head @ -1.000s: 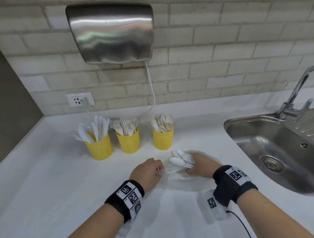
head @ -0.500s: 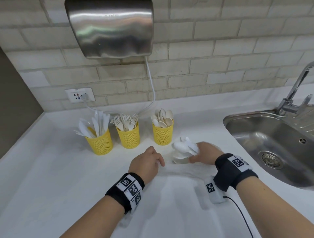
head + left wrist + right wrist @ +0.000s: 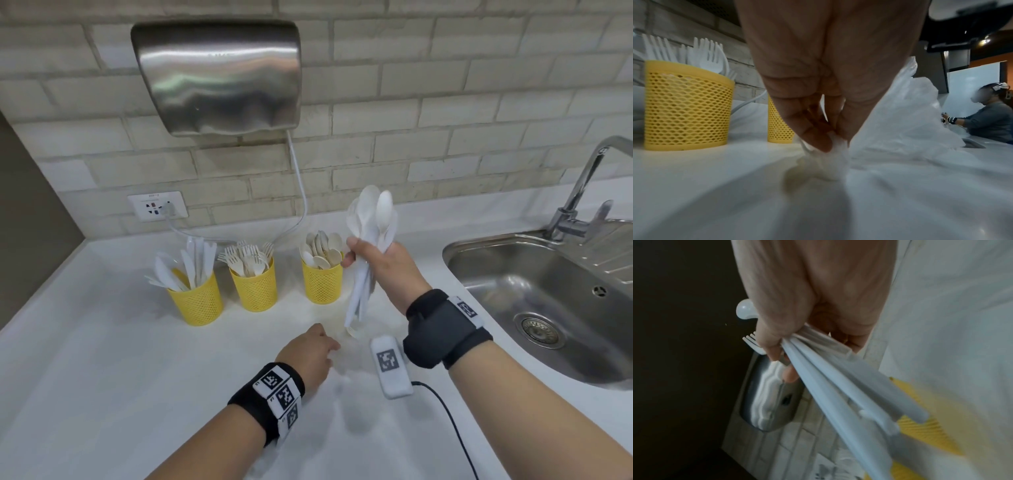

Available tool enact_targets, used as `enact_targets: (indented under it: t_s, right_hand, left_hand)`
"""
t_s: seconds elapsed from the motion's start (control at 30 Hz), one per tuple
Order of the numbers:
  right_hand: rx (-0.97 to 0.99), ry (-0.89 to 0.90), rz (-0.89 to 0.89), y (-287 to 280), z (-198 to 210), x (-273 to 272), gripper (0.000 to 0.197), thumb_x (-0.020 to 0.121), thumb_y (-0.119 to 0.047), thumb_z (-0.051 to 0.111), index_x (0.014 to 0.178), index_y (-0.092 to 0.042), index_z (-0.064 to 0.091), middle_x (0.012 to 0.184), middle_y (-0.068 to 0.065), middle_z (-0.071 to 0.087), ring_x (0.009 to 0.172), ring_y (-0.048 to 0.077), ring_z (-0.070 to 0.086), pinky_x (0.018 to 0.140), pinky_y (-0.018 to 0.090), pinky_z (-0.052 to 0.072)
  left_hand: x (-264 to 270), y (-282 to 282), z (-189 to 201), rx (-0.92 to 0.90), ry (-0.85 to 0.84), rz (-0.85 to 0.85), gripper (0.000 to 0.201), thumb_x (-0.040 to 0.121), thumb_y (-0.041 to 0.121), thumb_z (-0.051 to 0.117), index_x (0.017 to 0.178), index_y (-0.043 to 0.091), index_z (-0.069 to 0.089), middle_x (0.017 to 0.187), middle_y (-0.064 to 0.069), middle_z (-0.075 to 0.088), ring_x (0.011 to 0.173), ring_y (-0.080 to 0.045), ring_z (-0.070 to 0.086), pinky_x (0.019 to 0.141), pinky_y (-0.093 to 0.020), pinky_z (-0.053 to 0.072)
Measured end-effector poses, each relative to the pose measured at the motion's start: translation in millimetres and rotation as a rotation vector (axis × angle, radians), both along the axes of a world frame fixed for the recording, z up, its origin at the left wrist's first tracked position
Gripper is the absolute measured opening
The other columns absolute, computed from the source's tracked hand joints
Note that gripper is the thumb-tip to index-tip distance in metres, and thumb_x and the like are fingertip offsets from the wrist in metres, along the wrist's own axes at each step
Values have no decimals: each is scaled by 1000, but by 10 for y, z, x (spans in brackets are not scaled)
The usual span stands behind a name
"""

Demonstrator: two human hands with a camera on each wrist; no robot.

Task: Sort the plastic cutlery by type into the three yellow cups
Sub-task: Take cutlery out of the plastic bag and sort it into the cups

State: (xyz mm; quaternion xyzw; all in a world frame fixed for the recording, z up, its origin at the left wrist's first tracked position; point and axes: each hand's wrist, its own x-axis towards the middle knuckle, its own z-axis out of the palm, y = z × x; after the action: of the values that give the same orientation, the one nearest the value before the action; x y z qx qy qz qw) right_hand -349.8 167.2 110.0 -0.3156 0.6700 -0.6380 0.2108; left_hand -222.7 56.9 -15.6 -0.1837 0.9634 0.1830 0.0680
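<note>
Three yellow mesh cups stand in a row by the wall: knives in the left cup (image 3: 197, 299), forks in the middle cup (image 3: 255, 289), spoons in the right cup (image 3: 322, 284). My right hand (image 3: 364, 260) grips a mixed bundle of white cutlery (image 3: 371, 222) upright in the air, just right of the spoon cup. Spoon bowls point up and a fork head shows at the lower end. In the right wrist view the fingers (image 3: 777, 350) wrap round the handles (image 3: 838, 386). My left hand (image 3: 313, 353) stays low on the counter and pinches a crumpled clear plastic bag (image 3: 830, 146).
A steel sink (image 3: 548, 301) with a tap (image 3: 582, 192) lies to the right. A hand dryer (image 3: 219, 75) and a wall socket (image 3: 157, 207) sit above the cups. The loose bag (image 3: 910, 121) billows on the white counter (image 3: 102, 359). Another person (image 3: 990, 120) works far off.
My right hand has lifted the cutlery bundle off the counter and turned it upright beside the spoon cup. My left hand has stayed low on the counter.
</note>
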Motion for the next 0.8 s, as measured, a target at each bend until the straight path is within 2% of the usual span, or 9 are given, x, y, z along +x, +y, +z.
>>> enact_targets:
  t_s: [0.1,0.2,0.27,0.33,0.4,0.47,0.6,0.7,0.8]
  right_hand:
    - [-120,-84,-67,-70,160,37,21,90,-35,61,90,-15,66,78,1,72,69,9,61,59,27,44]
    - [-91,-89,-62,-128,147,112,24,90,-36,62,86,-12,67,75,1,73,63,7,61,54,25,46]
    - [-51,-114,-33,-194,41,199,23,89,-35,64,85,-12,67,72,2,72,59,6,62,52,23,47]
    - [-20,-147,-18,-291,-96,308,22,86,-35,68,86,-13,66,69,0,67,62,10,61,57,22,47]
    - [14,-158,16,-401,-224,430,20,84,-33,70,86,-13,67,69,-2,64,68,14,63,63,24,49]
    - [14,-166,56,-502,-301,569,21,84,-32,71,92,-13,70,74,-1,69,73,15,67,64,24,51]
    - [29,-211,52,-686,-319,791,38,77,-43,76,90,-8,72,73,3,71,69,17,68,59,26,51]
    - [102,-196,80,-837,-303,944,48,70,-55,76,80,-10,67,65,7,65,56,24,62,48,32,44]
    - [137,-136,143,-948,-287,1083,44,74,-54,74,80,-12,64,61,4,62,52,19,60,45,27,46]
  left_hand:
    - [48,-9,164,42,66,35,34,101,26,39,129,26,57,129,0,54,117,-19,55,100,-30,41]
    - [163,-52,456,131,259,173,32,103,31,31,121,29,57,117,8,63,106,-17,61,91,-31,45]
    - [256,-83,635,304,438,244,33,102,42,29,118,31,57,105,13,66,93,-12,64,87,-34,49]
    - [326,-94,762,509,526,210,36,99,49,36,122,30,55,103,12,68,91,-5,65,88,-32,49]
    - [373,-90,826,595,498,163,42,92,47,52,129,27,48,110,11,66,97,0,63,87,-24,48]
    - [416,-99,827,605,452,195,53,87,36,65,129,24,36,109,9,63,95,-1,63,74,-15,48]
    - [534,-131,794,667,474,302,57,89,20,65,124,20,21,101,-2,64,77,-5,63,48,-7,41]
    - [626,-222,809,787,580,364,50,93,12,58,128,14,23,92,-15,65,62,-11,66,51,-16,48]
    - [737,-339,795,794,653,368,45,94,9,53,126,27,28,79,-13,62,56,-18,62,57,-31,56]
